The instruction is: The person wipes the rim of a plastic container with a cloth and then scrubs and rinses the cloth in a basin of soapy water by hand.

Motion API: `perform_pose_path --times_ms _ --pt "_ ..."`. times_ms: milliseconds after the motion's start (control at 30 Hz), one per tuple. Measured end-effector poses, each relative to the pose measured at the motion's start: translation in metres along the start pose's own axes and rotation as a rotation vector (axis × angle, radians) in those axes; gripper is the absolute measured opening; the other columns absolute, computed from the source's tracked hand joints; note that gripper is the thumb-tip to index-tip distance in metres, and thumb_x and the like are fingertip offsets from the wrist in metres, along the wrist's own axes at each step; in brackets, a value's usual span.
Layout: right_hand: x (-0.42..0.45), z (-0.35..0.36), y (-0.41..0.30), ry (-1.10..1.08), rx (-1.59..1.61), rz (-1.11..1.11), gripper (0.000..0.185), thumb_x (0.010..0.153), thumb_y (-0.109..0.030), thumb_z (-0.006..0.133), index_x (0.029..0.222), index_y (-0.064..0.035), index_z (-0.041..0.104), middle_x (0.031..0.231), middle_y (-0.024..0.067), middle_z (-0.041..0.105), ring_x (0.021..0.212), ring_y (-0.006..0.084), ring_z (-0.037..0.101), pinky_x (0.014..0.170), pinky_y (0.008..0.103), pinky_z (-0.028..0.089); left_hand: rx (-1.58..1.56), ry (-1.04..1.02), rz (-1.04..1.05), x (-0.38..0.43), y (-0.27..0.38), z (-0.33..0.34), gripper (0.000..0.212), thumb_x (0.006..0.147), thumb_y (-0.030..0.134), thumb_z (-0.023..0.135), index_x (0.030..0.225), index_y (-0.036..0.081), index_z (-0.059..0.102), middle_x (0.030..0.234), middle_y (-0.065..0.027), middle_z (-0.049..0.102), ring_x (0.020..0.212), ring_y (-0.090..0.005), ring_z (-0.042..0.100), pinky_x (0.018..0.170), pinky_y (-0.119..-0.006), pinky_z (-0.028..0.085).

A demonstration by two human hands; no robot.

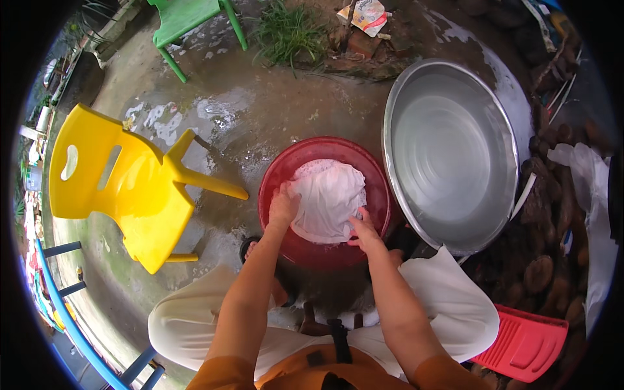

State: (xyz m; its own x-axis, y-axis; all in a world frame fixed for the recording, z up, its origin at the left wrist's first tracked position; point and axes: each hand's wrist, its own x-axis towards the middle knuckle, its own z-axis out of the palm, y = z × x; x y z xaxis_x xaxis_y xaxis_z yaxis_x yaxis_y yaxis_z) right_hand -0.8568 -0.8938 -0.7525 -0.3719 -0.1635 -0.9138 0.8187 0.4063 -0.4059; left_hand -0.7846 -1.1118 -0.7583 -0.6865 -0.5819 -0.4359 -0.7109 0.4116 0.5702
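A wet white cloth [329, 202] lies in soapy water inside a red plastic basin [324, 258] on the ground between my feet. My left hand [284, 204] is at the basin's left side, its fingers on the cloth's left edge; whether they grip it is hidden. On the right, my right hand [363, 230] touches the cloth's lower right edge with its fingers spread and bent. White suds [317, 167] show along the cloth's upper edge.
A large metal basin [446, 161] holding water stands close on the right. A yellow plastic chair [131, 190] is at the left, a green one [187, 22] beyond. A red plastic washboard [526, 341] lies at lower right beside stacked logs [538, 273]. The concrete is wet.
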Motion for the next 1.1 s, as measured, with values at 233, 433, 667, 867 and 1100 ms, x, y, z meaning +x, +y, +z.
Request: perform_pose_path --times_ms 233,433,667,867,1100 --pt "0.027 0.014 0.014 -0.197 0.417 0.161 0.054 0.085 -0.045 0.047 0.13 -0.0236 0.027 0.129 0.0163 0.034 0.114 0.0366 0.038 0.084 0.0544 0.04 0.208 0.026 0.271 -0.03 0.012 0.096 0.033 0.076 0.027 0.06 0.1 0.005 0.054 0.096 -0.0191 0.056 0.087 -0.0344 0.054 0.08 -0.04 0.042" --pt "0.086 -0.021 0.064 -0.599 0.806 -0.29 0.048 0.085 -0.041 0.048 0.117 -0.0043 0.047 0.111 0.0104 0.053 0.103 0.0227 0.051 0.088 0.0359 0.042 -0.401 -0.07 0.627 -0.096 0.116 0.074 0.02 0.075 0.026 0.058 0.073 0.007 0.059 0.071 -0.0132 0.057 0.066 -0.0298 0.057 0.063 -0.039 0.046" --pt "0.005 0.03 0.006 0.005 0.658 -0.221 0.038 0.088 -0.025 0.047 0.121 -0.0072 0.039 0.111 0.012 0.051 0.1 0.0271 0.052 0.084 0.0438 0.045 0.348 0.246 0.466 0.028 0.071 0.027 0.023 0.083 0.031 0.052 0.088 0.009 0.058 0.088 -0.0119 0.053 0.082 -0.0279 0.055 0.065 -0.042 0.048" --pt "0.011 0.012 0.016 0.102 0.561 0.241 0.057 0.086 -0.043 0.048 0.13 -0.0131 0.029 0.115 0.0154 0.047 0.112 0.0355 0.042 0.084 0.0566 0.041 0.624 0.234 0.477 0.006 0.06 0.064 0.039 0.076 0.032 0.057 0.111 0.015 0.053 0.1 -0.0103 0.051 0.097 -0.029 0.048 0.077 -0.048 0.04" --pt "0.07 -0.029 0.048 -0.335 0.763 0.029 0.037 0.088 -0.042 0.041 0.093 -0.0089 0.056 0.092 0.0055 0.059 0.091 0.02 0.055 0.079 0.0326 0.045 -0.408 -0.417 0.238 -0.089 0.088 0.076 0.029 0.081 0.033 0.053 0.078 0.003 0.055 0.078 -0.0159 0.057 0.069 -0.0353 0.057 0.064 -0.042 0.045"
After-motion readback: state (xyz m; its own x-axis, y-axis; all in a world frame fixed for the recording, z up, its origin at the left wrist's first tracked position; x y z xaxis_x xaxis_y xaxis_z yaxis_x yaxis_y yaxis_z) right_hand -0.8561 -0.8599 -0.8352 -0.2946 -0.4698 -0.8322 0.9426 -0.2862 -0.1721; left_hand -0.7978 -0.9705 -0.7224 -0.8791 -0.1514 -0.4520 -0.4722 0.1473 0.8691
